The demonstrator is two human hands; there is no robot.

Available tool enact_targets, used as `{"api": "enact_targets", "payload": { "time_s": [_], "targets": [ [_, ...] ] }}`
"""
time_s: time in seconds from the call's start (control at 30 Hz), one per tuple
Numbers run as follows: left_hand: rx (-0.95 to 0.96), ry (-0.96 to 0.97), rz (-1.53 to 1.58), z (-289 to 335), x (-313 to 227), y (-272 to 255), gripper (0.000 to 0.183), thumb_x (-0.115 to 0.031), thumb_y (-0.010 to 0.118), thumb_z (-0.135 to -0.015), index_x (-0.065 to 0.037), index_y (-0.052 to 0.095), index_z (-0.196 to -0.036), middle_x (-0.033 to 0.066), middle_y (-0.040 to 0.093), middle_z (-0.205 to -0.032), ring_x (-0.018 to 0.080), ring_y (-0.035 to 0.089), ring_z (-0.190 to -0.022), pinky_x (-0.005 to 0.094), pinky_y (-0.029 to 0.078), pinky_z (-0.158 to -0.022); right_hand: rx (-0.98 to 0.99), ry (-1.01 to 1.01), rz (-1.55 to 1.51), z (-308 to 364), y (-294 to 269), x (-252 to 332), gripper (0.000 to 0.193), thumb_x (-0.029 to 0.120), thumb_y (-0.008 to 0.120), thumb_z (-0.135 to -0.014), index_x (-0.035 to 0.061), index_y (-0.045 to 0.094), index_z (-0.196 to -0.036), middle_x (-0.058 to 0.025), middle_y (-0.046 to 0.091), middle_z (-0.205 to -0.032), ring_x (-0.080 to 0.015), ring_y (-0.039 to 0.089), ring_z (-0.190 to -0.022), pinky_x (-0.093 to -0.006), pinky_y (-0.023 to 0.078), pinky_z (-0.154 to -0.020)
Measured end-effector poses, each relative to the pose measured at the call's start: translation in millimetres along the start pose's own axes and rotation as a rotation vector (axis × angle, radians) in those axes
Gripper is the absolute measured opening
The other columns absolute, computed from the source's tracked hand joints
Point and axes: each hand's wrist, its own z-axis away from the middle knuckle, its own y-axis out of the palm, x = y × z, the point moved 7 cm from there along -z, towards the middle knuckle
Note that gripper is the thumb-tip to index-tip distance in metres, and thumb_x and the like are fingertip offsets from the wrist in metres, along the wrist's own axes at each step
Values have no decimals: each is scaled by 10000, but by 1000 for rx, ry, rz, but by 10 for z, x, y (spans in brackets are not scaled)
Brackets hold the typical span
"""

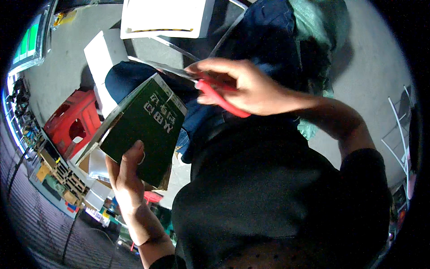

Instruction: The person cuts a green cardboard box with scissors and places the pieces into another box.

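My left hand (pixel 127 177) grips a dark green cardboard box (pixel 154 119) with white print, its thumb on the printed face and its fingers hidden beneath. The box is tilted in front of my lap, its pale edge facing up and left. In my right hand (pixel 260 89) is a pair of scissors with red handles (pixel 224 101), the fingers closed around them. Their metal blades (pixel 165 68) point left, just above the box's upper corner. From this view I cannot tell whether the blades touch the cardboard.
A large white box (pixel 168 18) stands ahead, by thin metal bars. Left of my knee are a white carton (pixel 104 54) and a red plastic stool or crate (pixel 74 119). A green woven sack (pixel 320 27) lies beyond my right leg. A white wire rack (pixel 396 134) is at far right.
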Motion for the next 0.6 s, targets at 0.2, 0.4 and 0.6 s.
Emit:
{"api": "enact_targets", "payload": {
  "time_s": [0.2,0.4,0.6],
  "targets": [
    [-46,126,-85,-24,-302,44,349,-220,656,-808,-28,572,-1086,57,588,-955,133,528,-866,271,416,-794,-109,-212,-41,-75,516,-37,468,21,625,-820,-4,420,-1239,-124,604,-1016,-155,613,-892,-278,510,-775],
    [84,453,-493,510,-522,-340,613,-470,768,-613,11,590,-949,65,559,-826,174,534,-761,293,409,-732,-130,-337,-32,-124,535,140,458,10,624,-810,11,426,-1224,-132,608,-971,-181,632,-848,-291,516,-728],
    [72,832,-1087,476,-138,-234,367,-127,749,-589,-61,576,-906,119,550,-924,324,530,-849,417,428,-714,-189,-354,163,-272,659,41,457,20,639,-806,4,427,-1211,-121,621,-952,-151,621,-835,-266,478,-710]
  ]
}}
